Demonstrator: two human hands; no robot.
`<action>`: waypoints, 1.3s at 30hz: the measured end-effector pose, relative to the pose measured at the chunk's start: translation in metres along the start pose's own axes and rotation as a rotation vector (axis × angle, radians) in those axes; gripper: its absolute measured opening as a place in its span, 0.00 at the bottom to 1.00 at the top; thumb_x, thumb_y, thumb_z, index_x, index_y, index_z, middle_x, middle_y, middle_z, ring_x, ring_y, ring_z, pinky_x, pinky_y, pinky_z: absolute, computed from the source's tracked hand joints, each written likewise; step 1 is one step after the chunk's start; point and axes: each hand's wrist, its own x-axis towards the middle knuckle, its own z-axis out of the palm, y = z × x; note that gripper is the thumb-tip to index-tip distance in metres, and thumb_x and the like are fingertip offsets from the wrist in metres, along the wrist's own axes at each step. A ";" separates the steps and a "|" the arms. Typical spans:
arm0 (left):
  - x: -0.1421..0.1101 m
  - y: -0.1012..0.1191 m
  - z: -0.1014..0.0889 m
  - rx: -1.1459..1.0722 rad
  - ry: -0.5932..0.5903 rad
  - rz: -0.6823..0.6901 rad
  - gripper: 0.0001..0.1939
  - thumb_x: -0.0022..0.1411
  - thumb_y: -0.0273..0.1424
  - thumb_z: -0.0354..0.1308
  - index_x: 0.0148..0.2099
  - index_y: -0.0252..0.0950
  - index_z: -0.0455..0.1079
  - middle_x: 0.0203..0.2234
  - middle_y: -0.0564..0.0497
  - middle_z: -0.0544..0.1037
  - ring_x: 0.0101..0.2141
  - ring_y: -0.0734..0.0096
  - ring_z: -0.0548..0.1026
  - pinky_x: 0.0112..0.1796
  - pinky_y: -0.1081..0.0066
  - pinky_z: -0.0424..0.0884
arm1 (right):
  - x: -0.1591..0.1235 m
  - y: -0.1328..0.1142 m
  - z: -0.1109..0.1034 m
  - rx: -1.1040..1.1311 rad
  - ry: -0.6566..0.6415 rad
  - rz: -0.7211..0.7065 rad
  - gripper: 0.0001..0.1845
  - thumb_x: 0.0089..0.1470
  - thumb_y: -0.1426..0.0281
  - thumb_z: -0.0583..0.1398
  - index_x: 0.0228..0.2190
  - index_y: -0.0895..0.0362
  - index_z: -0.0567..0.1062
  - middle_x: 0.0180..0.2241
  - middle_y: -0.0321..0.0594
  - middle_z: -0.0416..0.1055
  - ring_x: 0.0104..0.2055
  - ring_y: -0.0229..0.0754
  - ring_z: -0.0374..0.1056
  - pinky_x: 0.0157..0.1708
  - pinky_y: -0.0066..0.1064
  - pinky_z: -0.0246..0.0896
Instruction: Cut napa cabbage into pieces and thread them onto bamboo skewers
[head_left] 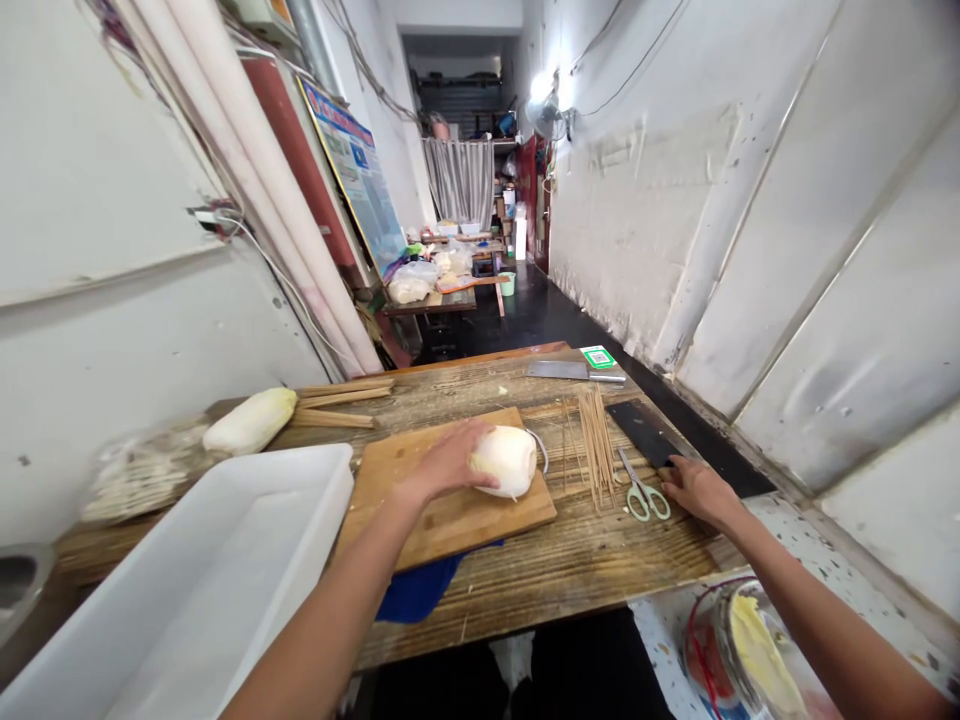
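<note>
Worn wooden table (pixel 525 590), my left hand (pixel 448 455) with fingers curled round a white veg (pixel 510 462), right hand (pixel 703 490) at a dark blade (pixel 643 430), can't tell if it's pinching.

Two bare hands: one left hand (pixel 452 458), one right hand (pixel 703 489). Two pale, thick vegetables: one cut vegetable (pixel 514 460) on one wooden cutting board (pixel 442 530), one longer vegetable (pixel 251 420) behind one white plastic tray (pixel 322 515). One metal-handled cleaver (pixel 559 370), one pair of green-handled scissors (pixel 635 483), one dark flat slab (pixel 641 428), one QR-code card (pixel 598 357), one blue cloth (pixel 420 592). One loose batch of thin skewers (pixel 596 450), too fine to count singly. Farther back, one poster (pixel 367 185), one curtain (pixel 459 185), one light-green bucket (pixel 508 286).
</note>
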 end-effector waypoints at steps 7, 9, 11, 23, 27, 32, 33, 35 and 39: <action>-0.005 0.000 0.005 -0.018 0.040 -0.024 0.48 0.42 0.45 0.70 0.63 0.35 0.60 0.63 0.40 0.61 0.63 0.48 0.56 0.63 0.54 0.51 | -0.002 0.000 0.000 -0.033 -0.033 -0.014 0.25 0.59 0.65 0.55 0.54 0.66 0.66 0.45 0.54 0.73 0.46 0.50 0.71 0.45 0.34 0.61; -0.006 -0.003 0.007 -0.017 0.049 -0.019 0.48 0.42 0.45 0.70 0.63 0.34 0.60 0.62 0.39 0.61 0.63 0.49 0.56 0.62 0.54 0.51 | -0.003 -0.001 0.000 -0.052 -0.020 -0.018 0.25 0.60 0.65 0.55 0.54 0.66 0.66 0.45 0.55 0.72 0.46 0.50 0.71 0.45 0.34 0.62; -0.006 -0.006 0.010 -0.018 0.062 -0.013 0.48 0.42 0.46 0.70 0.63 0.33 0.60 0.63 0.39 0.60 0.63 0.49 0.55 0.62 0.54 0.52 | -0.004 -0.001 0.000 -0.059 -0.011 -0.023 0.24 0.60 0.65 0.54 0.54 0.66 0.67 0.46 0.55 0.72 0.46 0.50 0.71 0.45 0.34 0.62; -0.006 -0.015 0.021 -0.025 0.103 -0.012 0.50 0.40 0.49 0.70 0.63 0.36 0.59 0.64 0.40 0.58 0.65 0.49 0.52 0.63 0.54 0.49 | -0.004 -0.001 0.001 -0.056 0.009 -0.049 0.21 0.60 0.65 0.54 0.50 0.65 0.68 0.46 0.56 0.72 0.49 0.52 0.70 0.46 0.36 0.62; -0.006 -0.017 0.022 -0.009 0.107 -0.003 0.51 0.41 0.50 0.69 0.64 0.37 0.58 0.64 0.40 0.57 0.65 0.51 0.50 0.63 0.54 0.49 | -0.005 -0.002 0.000 -0.054 0.010 -0.048 0.19 0.61 0.65 0.52 0.49 0.64 0.68 0.46 0.56 0.71 0.48 0.51 0.70 0.46 0.36 0.62; -0.007 -0.019 0.023 -0.002 0.089 -0.003 0.52 0.41 0.50 0.68 0.65 0.34 0.56 0.65 0.38 0.55 0.66 0.51 0.49 0.64 0.54 0.48 | -0.007 -0.003 0.005 -0.056 0.063 -0.045 0.20 0.61 0.65 0.52 0.50 0.65 0.67 0.46 0.55 0.71 0.47 0.50 0.70 0.47 0.36 0.62; -0.007 -0.019 0.023 -0.002 0.089 -0.005 0.53 0.41 0.50 0.68 0.65 0.34 0.56 0.65 0.38 0.55 0.66 0.51 0.49 0.64 0.55 0.47 | -0.007 -0.003 0.006 -0.059 0.071 -0.042 0.20 0.61 0.65 0.52 0.50 0.65 0.68 0.46 0.55 0.71 0.47 0.50 0.69 0.47 0.36 0.62; -0.007 -0.019 0.023 -0.006 0.090 -0.010 0.53 0.41 0.50 0.68 0.66 0.35 0.55 0.65 0.39 0.54 0.66 0.51 0.49 0.64 0.55 0.47 | -0.008 -0.002 0.009 -0.065 0.082 -0.034 0.21 0.61 0.65 0.52 0.51 0.65 0.68 0.46 0.55 0.71 0.47 0.50 0.69 0.47 0.36 0.62; -0.007 -0.019 0.023 -0.005 0.088 -0.022 0.53 0.41 0.49 0.69 0.66 0.36 0.55 0.66 0.40 0.54 0.66 0.51 0.48 0.64 0.55 0.47 | -0.013 -0.003 0.003 -0.090 0.063 -0.034 0.20 0.62 0.65 0.52 0.50 0.65 0.68 0.45 0.55 0.71 0.45 0.50 0.70 0.45 0.36 0.63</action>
